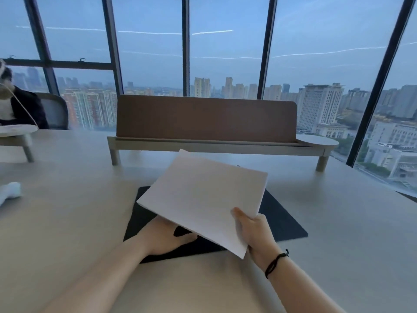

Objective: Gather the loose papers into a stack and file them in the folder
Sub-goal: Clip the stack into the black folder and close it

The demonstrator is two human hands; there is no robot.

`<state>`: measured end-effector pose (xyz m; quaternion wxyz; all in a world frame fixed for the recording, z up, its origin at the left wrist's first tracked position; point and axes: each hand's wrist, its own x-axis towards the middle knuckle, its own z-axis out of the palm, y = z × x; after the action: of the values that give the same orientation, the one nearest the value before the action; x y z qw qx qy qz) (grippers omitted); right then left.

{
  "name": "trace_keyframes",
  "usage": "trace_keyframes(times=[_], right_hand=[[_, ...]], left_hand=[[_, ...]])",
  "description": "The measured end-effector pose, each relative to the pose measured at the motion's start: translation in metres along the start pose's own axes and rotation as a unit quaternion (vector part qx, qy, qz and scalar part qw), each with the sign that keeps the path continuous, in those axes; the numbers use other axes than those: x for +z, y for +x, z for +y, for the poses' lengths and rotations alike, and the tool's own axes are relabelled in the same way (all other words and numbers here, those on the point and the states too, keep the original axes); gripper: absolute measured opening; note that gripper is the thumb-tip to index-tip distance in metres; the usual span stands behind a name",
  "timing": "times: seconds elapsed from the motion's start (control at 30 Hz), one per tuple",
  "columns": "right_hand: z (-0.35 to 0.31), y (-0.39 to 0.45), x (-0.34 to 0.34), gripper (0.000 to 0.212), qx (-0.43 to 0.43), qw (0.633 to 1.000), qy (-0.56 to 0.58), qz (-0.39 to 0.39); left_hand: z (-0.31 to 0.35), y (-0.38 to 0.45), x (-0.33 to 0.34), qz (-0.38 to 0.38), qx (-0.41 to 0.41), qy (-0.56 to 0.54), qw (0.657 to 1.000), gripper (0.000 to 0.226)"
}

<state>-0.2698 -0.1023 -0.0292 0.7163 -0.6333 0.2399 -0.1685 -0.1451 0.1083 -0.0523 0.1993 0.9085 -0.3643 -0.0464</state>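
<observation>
A white stack of papers (203, 197) is tilted up above a black mat (282, 220) on the table. My right hand (255, 233) grips the stack at its near right corner, thumb on top. My left hand (167, 236) is under the stack's near left edge, fingers partly hidden beneath the sheets and touching the mat. One sheet's corner sticks out past the stack's far edge. I cannot make out a folder apart from the dark mat.
A wooden desk shelf with a brown divider panel (203, 118) stands across the table (79, 211) behind the mat. A white object (11, 190) lies at the far left. Another person (15, 105) sits at the back left. Floor-height windows lie beyond.
</observation>
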Motion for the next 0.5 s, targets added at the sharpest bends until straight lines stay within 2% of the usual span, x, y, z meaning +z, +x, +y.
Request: trace_keyframes(times=[0.1,0.17,0.23,0.27,0.3,0.4,0.5], right_hand=[[0.005,0.002,0.022,0.013,0.030,0.999,0.030,0.011],[0.004,0.005,0.034,0.012,0.040,0.998,0.047,0.019],[0.002,0.010,0.043,0.008,0.040,0.997,0.064,0.024],[0.001,0.012,0.046,0.007,0.036,0.996,0.072,0.028],[0.000,0.014,0.048,0.006,0.032,0.996,0.082,0.032],[-0.002,0.019,0.054,0.007,0.023,0.992,0.117,0.035],[-0.003,0.022,0.053,0.009,0.027,0.990,0.138,0.020]], left_hand=[[-0.016,-0.007,-0.022,-0.031,0.016,-0.062,0.997,0.071],[-0.026,-0.005,-0.032,-0.051,0.020,-0.124,0.991,0.062],[-0.028,0.001,-0.036,-0.020,0.019,-0.234,0.972,0.062],[-0.025,0.006,-0.036,0.004,0.011,-0.307,0.952,0.062],[-0.019,0.013,-0.036,0.029,-0.006,-0.397,0.917,0.057],[0.009,0.036,-0.036,0.084,-0.087,-0.597,0.793,0.041],[0.029,0.056,-0.035,0.113,-0.134,-0.643,0.745,0.028]])
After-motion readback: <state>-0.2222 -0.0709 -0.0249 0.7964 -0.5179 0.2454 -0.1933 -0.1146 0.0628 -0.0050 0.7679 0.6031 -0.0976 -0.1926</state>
